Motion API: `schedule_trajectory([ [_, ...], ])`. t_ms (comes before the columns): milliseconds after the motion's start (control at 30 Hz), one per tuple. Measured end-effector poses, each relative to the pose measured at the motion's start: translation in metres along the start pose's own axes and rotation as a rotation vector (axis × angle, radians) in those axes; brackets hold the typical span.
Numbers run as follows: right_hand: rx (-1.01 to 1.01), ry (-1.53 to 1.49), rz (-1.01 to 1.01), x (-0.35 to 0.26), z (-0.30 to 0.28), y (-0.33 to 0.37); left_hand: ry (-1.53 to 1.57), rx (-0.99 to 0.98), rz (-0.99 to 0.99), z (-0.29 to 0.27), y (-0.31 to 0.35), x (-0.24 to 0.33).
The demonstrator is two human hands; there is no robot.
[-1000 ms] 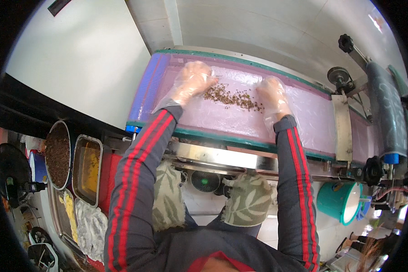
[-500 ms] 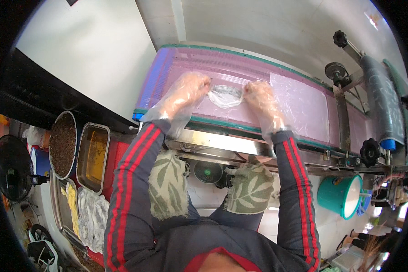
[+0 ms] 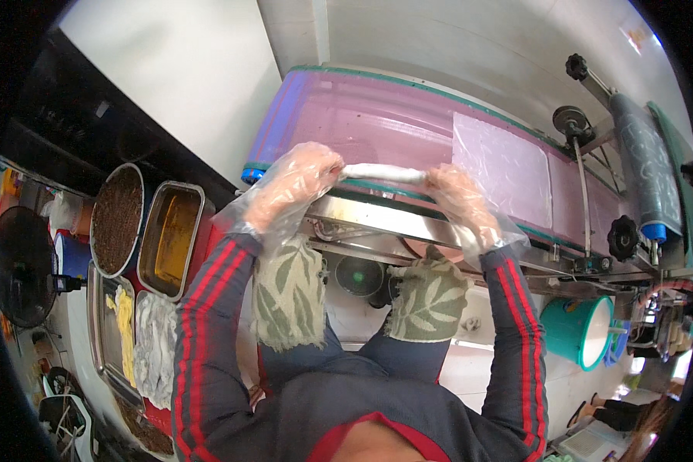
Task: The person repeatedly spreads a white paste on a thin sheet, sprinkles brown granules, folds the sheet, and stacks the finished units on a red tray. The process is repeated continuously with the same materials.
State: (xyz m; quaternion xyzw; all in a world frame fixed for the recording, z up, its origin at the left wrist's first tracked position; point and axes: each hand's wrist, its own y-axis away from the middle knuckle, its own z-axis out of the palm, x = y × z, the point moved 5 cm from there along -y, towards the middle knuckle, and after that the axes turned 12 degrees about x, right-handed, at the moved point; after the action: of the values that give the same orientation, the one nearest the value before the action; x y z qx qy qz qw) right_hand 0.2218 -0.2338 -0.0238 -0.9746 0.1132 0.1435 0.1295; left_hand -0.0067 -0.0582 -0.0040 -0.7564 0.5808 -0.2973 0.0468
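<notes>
Both hands wear loose clear plastic gloves. Between them stretches a soft, glossy white strip [image 3: 385, 172], held level just above the near edge of a pink mesh conveyor belt [image 3: 393, 115]. My left hand [image 3: 300, 181] is closed around the strip's left end, and my right hand [image 3: 460, 194] grips its right end. What the strip is made of cannot be made out. Right of centre on the belt lies a thin translucent sheet [image 3: 504, 162].
A steel rail [image 3: 381, 218] runs along the belt's near side, with a covered roller [image 3: 645, 165] and black knobs at the right. At left stand a basin of brown crumbly filling [image 3: 118, 219], a pan of yellow liquid [image 3: 171, 250] and trays. A teal bucket [image 3: 577, 331] sits lower right.
Both hands have moved toward me, carrying the white strip from over the belt to its near edge. It hung in an open, sagging fold before; now it is narrow and nearly straight.
</notes>
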Motion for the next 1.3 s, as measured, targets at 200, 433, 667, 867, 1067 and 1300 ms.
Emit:
schedule_trajectory([
  [200,0.311,-0.045,-0.054,-0.003,-0.014,0.006,-0.04,0.278,-0.248,-0.08,0.052,-0.002],
  [433,0.105,-0.234,0.294,0.014,0.026,0.006,-0.06,0.553,-0.821,-0.178,0.17,-0.029],
  [667,0.381,-0.156,-0.014,-0.009,-0.029,0.036,-0.375,0.292,-0.985,-0.17,0.197,-0.034],
  [867,0.465,-0.113,0.017,-0.029,-0.042,0.036,-0.254,0.396,-0.617,-0.101,0.1,-0.001],
  [1067,0.41,-0.2,-0.014,-0.046,0.001,0.01,-0.068,0.312,0.105,0.045,-0.005,0.083],
  [1300,0.243,-0.061,-0.086,-0.059,0.044,-0.025,-0.181,-0.131,-0.086,-0.013,0.002,-0.039],
])
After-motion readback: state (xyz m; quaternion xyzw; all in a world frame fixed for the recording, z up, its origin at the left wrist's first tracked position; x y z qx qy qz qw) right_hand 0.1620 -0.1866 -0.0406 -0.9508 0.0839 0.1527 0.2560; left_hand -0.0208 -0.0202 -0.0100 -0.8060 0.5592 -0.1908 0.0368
